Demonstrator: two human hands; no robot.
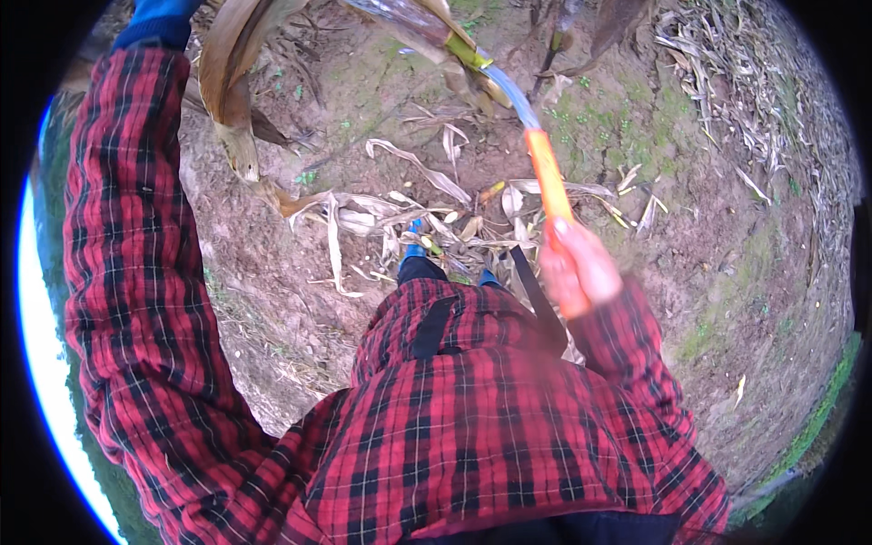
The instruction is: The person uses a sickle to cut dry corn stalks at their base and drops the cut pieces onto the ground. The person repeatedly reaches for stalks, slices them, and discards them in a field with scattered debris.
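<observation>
My right hand (579, 265) is bare and wraps around the orange handle of a sickle (549, 173). Its narrow, curved blade reaches up and left to a corn stalk (465, 50), meeting it at a green section. Whether the blade has cut in, I cannot tell. At the upper left edge, my left hand (162, 20) wears a blue glove; its fingers lie outside the picture, so what it holds is hidden. Dry brown corn leaves (225, 73) hang just right of that glove.
Dry husks and leaf scraps (363, 218) litter the soil around my blue shoes (413, 241). More dried stalks (727, 91) lie in a band at the right. Another standing stalk (556, 36) rises beyond the blade. A dark strap (536, 295) hangs beside my right hand.
</observation>
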